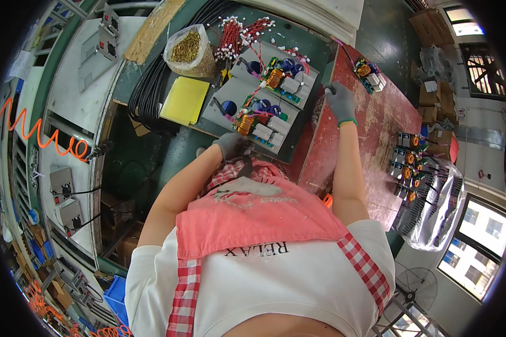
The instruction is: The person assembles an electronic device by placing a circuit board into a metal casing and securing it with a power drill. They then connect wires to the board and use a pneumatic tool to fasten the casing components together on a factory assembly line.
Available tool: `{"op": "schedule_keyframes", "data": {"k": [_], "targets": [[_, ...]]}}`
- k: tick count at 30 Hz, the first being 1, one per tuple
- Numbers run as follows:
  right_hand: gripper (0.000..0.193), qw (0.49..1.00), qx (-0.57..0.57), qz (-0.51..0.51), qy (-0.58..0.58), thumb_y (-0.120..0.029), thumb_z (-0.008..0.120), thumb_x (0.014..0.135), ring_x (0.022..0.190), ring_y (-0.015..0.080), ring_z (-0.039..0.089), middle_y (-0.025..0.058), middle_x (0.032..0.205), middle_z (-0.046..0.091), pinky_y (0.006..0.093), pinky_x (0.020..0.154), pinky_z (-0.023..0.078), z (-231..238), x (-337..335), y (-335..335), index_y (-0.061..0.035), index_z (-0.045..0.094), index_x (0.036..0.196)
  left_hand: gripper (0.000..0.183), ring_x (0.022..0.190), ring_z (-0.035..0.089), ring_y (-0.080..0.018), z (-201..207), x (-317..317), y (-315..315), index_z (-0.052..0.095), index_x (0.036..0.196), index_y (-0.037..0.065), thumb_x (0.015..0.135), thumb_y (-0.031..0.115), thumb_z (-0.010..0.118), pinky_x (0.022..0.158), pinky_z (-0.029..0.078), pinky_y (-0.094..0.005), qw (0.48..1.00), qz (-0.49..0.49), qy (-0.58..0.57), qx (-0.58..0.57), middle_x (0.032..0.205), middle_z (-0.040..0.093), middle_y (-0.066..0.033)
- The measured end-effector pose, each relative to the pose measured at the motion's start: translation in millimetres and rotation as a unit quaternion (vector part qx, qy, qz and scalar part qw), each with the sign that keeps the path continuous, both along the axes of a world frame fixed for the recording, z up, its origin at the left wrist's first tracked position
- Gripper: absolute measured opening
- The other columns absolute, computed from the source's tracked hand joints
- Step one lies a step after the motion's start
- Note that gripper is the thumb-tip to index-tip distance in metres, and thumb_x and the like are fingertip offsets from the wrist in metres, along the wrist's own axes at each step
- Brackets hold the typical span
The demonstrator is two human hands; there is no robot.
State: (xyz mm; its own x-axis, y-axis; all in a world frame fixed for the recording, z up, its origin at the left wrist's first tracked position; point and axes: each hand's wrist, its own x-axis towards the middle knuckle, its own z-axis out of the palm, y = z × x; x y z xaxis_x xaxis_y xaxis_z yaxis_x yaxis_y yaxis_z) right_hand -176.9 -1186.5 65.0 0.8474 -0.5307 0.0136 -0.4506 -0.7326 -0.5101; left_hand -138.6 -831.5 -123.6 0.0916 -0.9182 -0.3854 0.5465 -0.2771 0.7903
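Note:
My left hand (230, 146), in a grey glove, is at the near edge of a grey metal plate (212, 114). Its fingers are curled there, and what they hold, if anything, is hidden. On that plate lies a green circuit board (262, 122) with blue capacitors, a copper coil and white blocks. A second similar circuit board (287, 80) rests on another metal plate just beyond. My right hand (340, 102), also gloved in grey, is raised over the left edge of the red tabletop (365, 135). Its fingers are closed; anything inside them is too small to make out.
Yellow sheets (184, 101), a bag of brass-coloured screws (188, 50), red wire bundles (230, 38) and black cables (152, 92) lie on the green bench. Another circuit board (370, 76) sits far on the red tabletop. Several more boards (407, 163) stand at the right.

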Motion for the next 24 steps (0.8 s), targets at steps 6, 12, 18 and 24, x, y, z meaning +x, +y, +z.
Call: {"op": "schedule_keyframes", "data": {"k": [6,12,18,24], "targets": [[0.046,0.964,0.186,-0.188,0.035,-0.038,0.061,0.086,0.074,0.0166,0.063,0.009,0.097,0.066,0.0296,0.062,0.05,-132,51,-50,-0.0055,0.057,0.119,0.015,0.089,0.059,-0.0179,63,-4,-14,0.06,0.098,0.002,0.085,0.006,0.054,0.077,0.05,-0.0339,0.951,0.207,0.205,0.102,0.093,0.06,-0.0085],[0.046,0.912,0.375,-0.119,-0.116,-0.037,0.063,0.087,0.08,0.0144,0.059,0.0077,0.098,0.064,0.028,0.07,0.049,-161,66,-65,0.0005,0.059,0.114,0.008,0.08,0.061,-0.0197,146,5,10,0.059,0.087,0.0,0.08,0.002,0.054,0.073,0.052,-0.0346,0.933,0.302,0.184,0.065,0.086,0.06,-0.0087],[0.037,0.945,0.206,-0.198,-0.16,-0.031,0.073,0.08,0.076,0.0128,0.056,0.0059,0.089,0.064,0.0272,0.069,0.047,-147,58,-62,-0.0011,0.062,0.099,0.015,0.085,0.062,-0.0238,168,-1,123,0.056,0.092,-0.003,0.078,-0.002,0.049,0.081,0.054,-0.042,0.909,0.405,0.095,0.021,0.096,0.06,-0.0113],[0.024,0.942,0.098,0.164,-0.274,-0.003,0.074,0.071,0.066,0.0071,0.042,-0.0047,0.072,0.046,0.023,0.057,0.038,24,70,58,-0.0075,0.051,0.078,0.012,0.07,0.057,-0.0228,152,-61,243,0.055,0.071,0.002,0.082,0.002,0.052,0.085,0.052,-0.0471,0.599,0.713,0.358,0.07,0.068,0.055,-0.0085]]}}
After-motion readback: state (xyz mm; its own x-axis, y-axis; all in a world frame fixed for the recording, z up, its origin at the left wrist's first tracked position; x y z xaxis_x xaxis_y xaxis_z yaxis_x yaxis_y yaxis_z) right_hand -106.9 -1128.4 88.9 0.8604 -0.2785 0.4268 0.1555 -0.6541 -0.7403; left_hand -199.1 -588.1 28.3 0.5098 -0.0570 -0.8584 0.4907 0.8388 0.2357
